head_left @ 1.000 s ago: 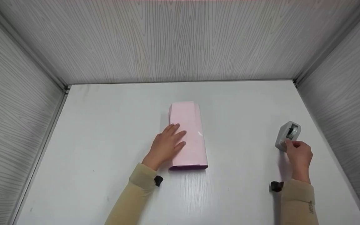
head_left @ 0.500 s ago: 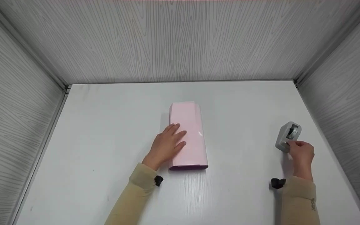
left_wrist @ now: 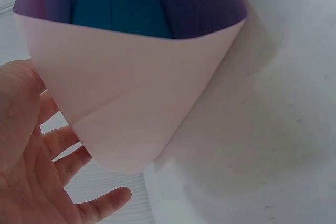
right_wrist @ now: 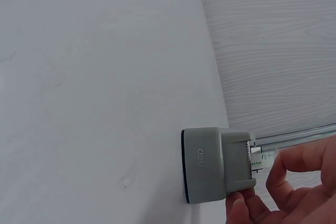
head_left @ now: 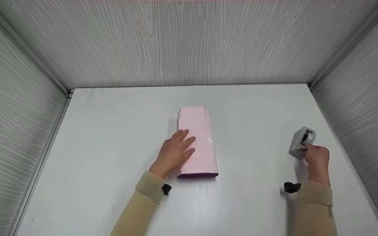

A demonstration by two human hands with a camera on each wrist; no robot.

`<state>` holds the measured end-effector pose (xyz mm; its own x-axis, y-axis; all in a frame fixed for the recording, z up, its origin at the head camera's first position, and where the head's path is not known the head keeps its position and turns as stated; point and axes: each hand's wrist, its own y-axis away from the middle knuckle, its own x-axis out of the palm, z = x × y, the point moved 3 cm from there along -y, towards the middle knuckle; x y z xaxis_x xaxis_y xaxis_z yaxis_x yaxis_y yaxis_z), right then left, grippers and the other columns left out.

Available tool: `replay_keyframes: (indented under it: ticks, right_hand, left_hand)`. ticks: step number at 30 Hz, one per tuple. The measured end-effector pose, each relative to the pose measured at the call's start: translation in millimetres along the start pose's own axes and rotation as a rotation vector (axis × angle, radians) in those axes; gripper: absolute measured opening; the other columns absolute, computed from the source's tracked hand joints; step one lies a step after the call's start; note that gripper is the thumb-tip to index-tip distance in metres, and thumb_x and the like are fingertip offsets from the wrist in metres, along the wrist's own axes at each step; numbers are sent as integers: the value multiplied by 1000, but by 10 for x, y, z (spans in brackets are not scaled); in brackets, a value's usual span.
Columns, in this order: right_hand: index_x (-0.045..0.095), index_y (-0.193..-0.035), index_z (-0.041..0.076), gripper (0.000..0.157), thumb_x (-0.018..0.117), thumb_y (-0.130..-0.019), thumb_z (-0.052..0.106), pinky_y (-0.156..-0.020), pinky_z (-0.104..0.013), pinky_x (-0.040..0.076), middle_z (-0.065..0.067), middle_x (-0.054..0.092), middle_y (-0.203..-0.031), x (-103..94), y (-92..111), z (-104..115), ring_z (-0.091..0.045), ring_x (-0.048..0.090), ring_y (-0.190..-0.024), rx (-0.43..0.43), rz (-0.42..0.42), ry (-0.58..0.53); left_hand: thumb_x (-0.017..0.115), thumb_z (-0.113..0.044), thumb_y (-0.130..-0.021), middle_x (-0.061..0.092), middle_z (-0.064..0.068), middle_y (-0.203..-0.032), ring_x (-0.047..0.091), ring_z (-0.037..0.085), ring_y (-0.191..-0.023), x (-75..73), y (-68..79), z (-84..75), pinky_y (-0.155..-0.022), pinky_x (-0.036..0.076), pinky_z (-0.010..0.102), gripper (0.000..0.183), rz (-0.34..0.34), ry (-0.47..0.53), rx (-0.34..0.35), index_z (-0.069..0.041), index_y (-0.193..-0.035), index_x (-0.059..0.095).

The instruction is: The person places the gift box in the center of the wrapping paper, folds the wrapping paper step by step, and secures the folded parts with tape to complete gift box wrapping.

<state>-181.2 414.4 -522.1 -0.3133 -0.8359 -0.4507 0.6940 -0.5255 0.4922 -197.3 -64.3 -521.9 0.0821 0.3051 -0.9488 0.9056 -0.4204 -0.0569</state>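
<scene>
A pink paper wrap point(head_left: 197, 124) with a purple inside lies lengthwise at mid-table. My left hand point(head_left: 172, 152) rests on its left side with fingers spread. Through the wrap's near end, in the left wrist view, a blue block-shaped thing point(left_wrist: 126, 6) sits inside. On the right stands a grey tape dispenser point(head_left: 296, 146) with a roll in it. At its near end, my right hand point(head_left: 318, 159) pinches the end of the clear tape point(right_wrist: 269, 158) between thumb and finger, its other fingers curled at the dispenser's underside in the right wrist view.
The white table point(head_left: 116, 131) is enclosed by grey wood-grain panels at the back point(head_left: 189, 42), left point(head_left: 15, 114) and right point(head_left: 363, 108). The dispenser stands close to the table's right edge.
My right hand has shifted slightly away from me, up along the dispenser towards the roll. The left hand and the pink wrap have stayed in place.
</scene>
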Motion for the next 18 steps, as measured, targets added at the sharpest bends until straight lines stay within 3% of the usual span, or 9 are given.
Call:
replay_keyframes:
  ticks: [6,13,18]
  right_hand:
    - [25,-151,-4,63,42,-99,26,-66,-28,49,-10,45,-118,63,-18,-39,-15,50,-84,73,28,-140]
    - [21,-152,0,59,42,-102,23,-82,-35,56,-17,44,-133,105,22,-79,-18,63,-89,132,73,-381]
    - [19,-153,-1,61,43,-102,21,-86,-33,54,-19,44,-133,92,70,-110,-17,67,-84,124,86,-425]
  left_hand:
    - [49,-43,-101,34,5,-156,26,26,-144,3,-3,2,-100,40,56,47,3,-5,-2,-23,-144,51]
    - [51,-42,-101,36,6,-155,28,26,-143,1,7,-3,-99,41,56,46,-11,3,7,-23,-143,52]
    - [52,-41,-101,38,7,-154,30,27,-142,-1,8,-2,-97,43,55,45,-34,-3,16,-22,-141,54]
